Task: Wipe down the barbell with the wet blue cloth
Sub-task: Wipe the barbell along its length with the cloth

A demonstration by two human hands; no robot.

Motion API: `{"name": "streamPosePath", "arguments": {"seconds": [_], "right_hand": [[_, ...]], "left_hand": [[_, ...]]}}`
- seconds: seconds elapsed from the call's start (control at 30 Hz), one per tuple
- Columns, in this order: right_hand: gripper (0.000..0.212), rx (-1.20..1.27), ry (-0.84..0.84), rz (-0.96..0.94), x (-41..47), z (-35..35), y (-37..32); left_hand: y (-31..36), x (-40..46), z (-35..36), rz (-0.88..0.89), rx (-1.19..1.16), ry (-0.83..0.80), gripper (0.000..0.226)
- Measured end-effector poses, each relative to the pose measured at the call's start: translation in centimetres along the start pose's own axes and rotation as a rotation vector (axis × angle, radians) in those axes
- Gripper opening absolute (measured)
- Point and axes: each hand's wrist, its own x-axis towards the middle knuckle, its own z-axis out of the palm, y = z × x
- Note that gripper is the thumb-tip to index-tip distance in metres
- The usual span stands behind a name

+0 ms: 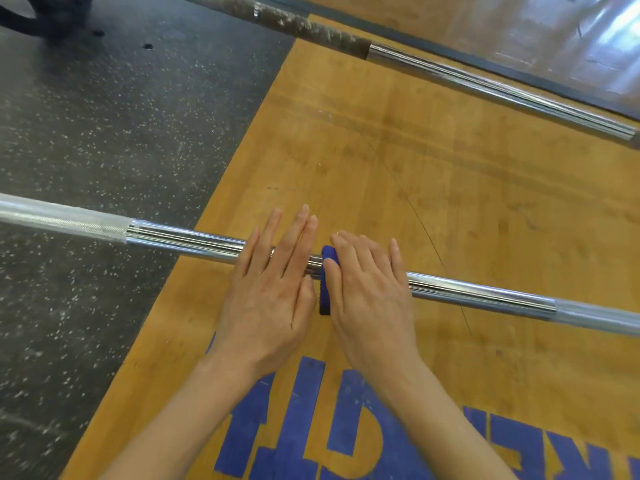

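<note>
A chrome barbell (180,240) lies across the floor from the left edge to the lower right. My left hand (273,289) rests flat on its smooth middle, fingers straight. Right beside it, my right hand (367,285) lies over the blue cloth (325,285), which is draped over the bar; only a narrow strip of cloth shows between my hands, with my thumb on it. The fingers of the right hand look fairly straight as they press the cloth onto the bar. The rest of the cloth is hidden under my palm.
A second bar (485,88), rusty on its left part, lies farther away at the top. The near bar spans a wooden platform (450,209) with blue lettering (298,427) and speckled black rubber flooring (104,133) on the left.
</note>
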Motion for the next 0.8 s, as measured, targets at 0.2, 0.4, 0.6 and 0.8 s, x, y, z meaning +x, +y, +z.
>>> {"name": "streamPosePath", "arguments": {"seconds": [0.2,0.4,0.6,0.8], "right_hand": [[0.046,0.043,0.050,-0.048,-2.2,0.0,-0.7],[0.037,-0.027,0.083,0.069,-4.0,-1.4,0.9],[0.042,-0.021,0.108,-0.031,-4.9,-0.8,0.6],[0.031,-0.027,0.127,-0.012,-5.7,-0.4,-1.3]], "left_hand": [[0.4,-1.6,-0.2,-0.005,-0.015,-0.004,0.061],[0.9,-3.1,-0.6,-0.004,-0.021,-0.034,0.063],[1.3,-4.6,-0.9,-0.015,-0.025,-0.055,0.065],[1.7,-6.3,-1.2,-0.008,-0.021,-0.062,0.066]]}}
